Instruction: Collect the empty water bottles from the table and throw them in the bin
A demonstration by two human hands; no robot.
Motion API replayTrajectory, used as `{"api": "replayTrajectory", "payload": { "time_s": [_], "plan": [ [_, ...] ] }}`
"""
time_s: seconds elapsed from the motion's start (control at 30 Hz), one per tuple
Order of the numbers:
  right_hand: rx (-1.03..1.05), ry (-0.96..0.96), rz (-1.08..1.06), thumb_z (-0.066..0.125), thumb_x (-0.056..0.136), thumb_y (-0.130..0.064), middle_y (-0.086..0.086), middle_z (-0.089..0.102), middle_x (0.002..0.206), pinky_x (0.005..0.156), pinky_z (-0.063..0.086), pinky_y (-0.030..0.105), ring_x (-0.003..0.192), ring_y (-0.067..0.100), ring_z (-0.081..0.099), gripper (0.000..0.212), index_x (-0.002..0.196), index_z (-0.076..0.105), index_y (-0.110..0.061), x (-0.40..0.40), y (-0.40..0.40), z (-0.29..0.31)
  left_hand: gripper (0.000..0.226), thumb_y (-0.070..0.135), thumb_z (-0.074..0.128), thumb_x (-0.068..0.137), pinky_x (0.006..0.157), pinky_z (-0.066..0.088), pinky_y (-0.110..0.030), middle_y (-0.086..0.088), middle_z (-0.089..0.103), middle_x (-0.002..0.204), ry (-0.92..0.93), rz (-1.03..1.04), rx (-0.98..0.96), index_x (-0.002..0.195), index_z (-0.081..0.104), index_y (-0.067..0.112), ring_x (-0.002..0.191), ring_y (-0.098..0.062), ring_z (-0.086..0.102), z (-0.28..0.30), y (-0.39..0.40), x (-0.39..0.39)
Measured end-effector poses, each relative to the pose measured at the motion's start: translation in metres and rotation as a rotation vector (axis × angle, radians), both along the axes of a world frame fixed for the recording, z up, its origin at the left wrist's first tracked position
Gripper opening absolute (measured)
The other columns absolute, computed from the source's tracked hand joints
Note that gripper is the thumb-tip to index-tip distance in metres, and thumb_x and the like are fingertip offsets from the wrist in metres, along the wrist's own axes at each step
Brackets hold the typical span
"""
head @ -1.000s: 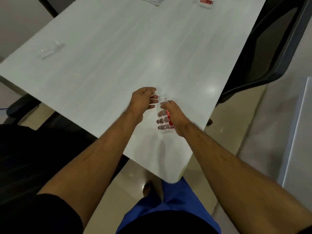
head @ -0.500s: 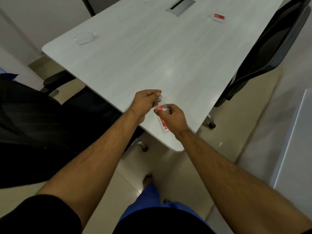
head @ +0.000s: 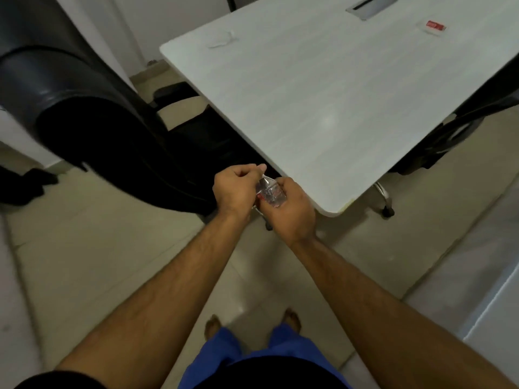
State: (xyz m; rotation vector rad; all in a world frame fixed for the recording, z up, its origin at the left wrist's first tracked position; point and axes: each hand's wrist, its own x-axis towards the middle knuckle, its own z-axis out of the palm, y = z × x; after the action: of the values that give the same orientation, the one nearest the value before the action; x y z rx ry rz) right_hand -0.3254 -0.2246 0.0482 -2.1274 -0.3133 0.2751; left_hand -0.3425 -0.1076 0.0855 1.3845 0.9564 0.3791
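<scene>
Item: small clear plastic bottle with red label [head: 270, 193], off the white counter [head: 323, 94]. Your right hand [head: 292, 209] grips its body; your left hand [head: 234, 189] pinches its neck, likely crushing it for binning.

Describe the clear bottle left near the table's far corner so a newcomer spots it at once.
Start at the pale grey table and follow its left edge to the far corner. The clear plastic bottle lying flat there has no red label, unlike the red-labelled item opposite.
</scene>
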Motion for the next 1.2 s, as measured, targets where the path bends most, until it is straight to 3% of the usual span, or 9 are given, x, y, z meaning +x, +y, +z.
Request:
{"api": "replayTrajectory", "payload": {
  "time_s": [0.27, 0.37, 0.47, 0.67, 0.83, 0.93, 1.07, 1.13, 1.2],
  "plan": [
    [0.113, 0.003, 0.218, 0.081, 0.077, -0.046, -0.009, 0.068, 0.092, 0.057, 0.049, 0.016, 0.073, 0.0, 0.066, 0.038, 0.102, 0.059, -0.028, -0.133, 0.107, 0.011, 0.022, 0.03, 0.081, 0.081, 0.065, 0.061, -0.029, 0.0, 0.066, 0.073, -0.018, 0.152, 0.161, 0.085, 0.066, 0.014, 0.068, -0.011, 0.066, 0.012, 0.096, -0.155],
    [0.112, 0.032, 0.262, 0.078, 0.074, -0.053, -0.008, 0.068, 0.091, 0.063, 0.058, 0.028, 0.076, 0.007, 0.067, 0.039, 0.098, 0.058, -0.03, -0.182, 0.16, 0.008, 0.014, 0.022, 0.079, 0.083, 0.065, 0.057, -0.026, 0.003, 0.065, 0.072, -0.054, 0.192, 0.123, 0.081, 0.067, 0.016, 0.065, -0.007, 0.062, 0.008, 0.147, -0.214],
    [0.149, 0.165, 0.313, 0.075, 0.071, -0.059, -0.008, 0.069, 0.087, 0.069, 0.061, 0.039, 0.077, 0.013, 0.069, 0.04, 0.096, 0.059, -0.033, -0.233, 0.235, 0.01, 0.003, 0.017, 0.075, 0.088, 0.075, 0.059, -0.028, 0.0, 0.072, 0.085, -0.1, 0.195, 0.068, 0.089, 0.073, 0.015, 0.08, -0.012, 0.068, 0.011, 0.22, -0.273],
    [0.275, 0.375, 0.461, 0.076, 0.088, -0.034, 0.004, 0.069, 0.078, 0.053, 0.053, 0.023, 0.061, 0.01, 0.061, 0.026, 0.106, 0.068, -0.017, -0.275, 0.354, 0.036, 0.026, 0.016, 0.062, 0.096, 0.098, 0.053, -0.03, -0.007, 0.075, 0.115, -0.153, 0.114, -0.014, 0.118, 0.073, 0.008, 0.11, -0.02, 0.068, 0.029, 0.348, -0.34],
    [0.312, 0.323, 0.536, 0.077, 0.087, -0.033, 0.0, 0.069, 0.074, 0.055, 0.055, 0.025, 0.06, 0.009, 0.063, 0.025, 0.107, 0.07, -0.02, -0.266, 0.454, 0.031, 0.025, 0.01, 0.067, 0.092, 0.094, 0.056, -0.028, -0.012, 0.074, 0.112, -0.188, 0.153, 0.012, 0.115, 0.072, 0.001, 0.106, -0.021, 0.07, 0.029, 0.448, -0.342],
    [0.227, 0.176, 0.53, 0.077, 0.076, -0.053, -0.008, 0.072, 0.084, 0.066, 0.061, 0.035, 0.071, 0.009, 0.068, 0.042, 0.108, 0.07, -0.026, -0.25, 0.527, 0.015, 0.022, 0.011, 0.072, 0.088, 0.087, 0.056, -0.025, -0.01, 0.076, 0.103, -0.137, 0.227, 0.084, 0.108, 0.075, 0.002, 0.099, -0.017, 0.071, 0.02, 0.515, -0.327],
    [0.003, -0.087, 0.469, 0.069, 0.07, -0.069, -0.011, 0.075, 0.098, 0.071, 0.059, 0.028, 0.082, 0.007, 0.069, 0.061, 0.118, 0.068, -0.031, -0.219, 0.629, 0.018, 0.017, 0.014, 0.075, 0.086, 0.08, 0.056, -0.024, -0.003, 0.077, 0.09, -0.089, 0.347, 0.102, 0.101, 0.078, 0.005, 0.085, -0.011, 0.071, 0.019, 0.611, -0.289],
    [0.014, -0.067, 0.476, 0.07, 0.07, -0.069, -0.011, 0.075, 0.094, 0.067, 0.058, 0.027, 0.079, 0.009, 0.069, 0.058, 0.113, 0.07, -0.031, -0.199, 0.674, 0.029, 0.021, 0.011, 0.072, 0.089, 0.08, 0.055, -0.026, -0.003, 0.074, 0.088, -0.128, 0.306, 0.036, 0.107, 0.075, 0.002, 0.084, -0.012, 0.068, 0.033, 0.656, -0.269],
    [0.171, 0.2, 0.477, 0.077, 0.073, -0.059, -0.005, 0.075, 0.085, 0.06, 0.056, 0.03, 0.071, 0.016, 0.07, 0.043, 0.103, 0.072, -0.028, -0.171, 0.716, 0.04, 0.022, 0.007, 0.067, 0.092, 0.084, 0.055, -0.029, -0.004, 0.072, 0.089, -0.189, 0.207, -0.088, 0.112, 0.071, 0.0, 0.086, -0.015, 0.067, 0.045, 0.704, -0.249]
  ]
}}
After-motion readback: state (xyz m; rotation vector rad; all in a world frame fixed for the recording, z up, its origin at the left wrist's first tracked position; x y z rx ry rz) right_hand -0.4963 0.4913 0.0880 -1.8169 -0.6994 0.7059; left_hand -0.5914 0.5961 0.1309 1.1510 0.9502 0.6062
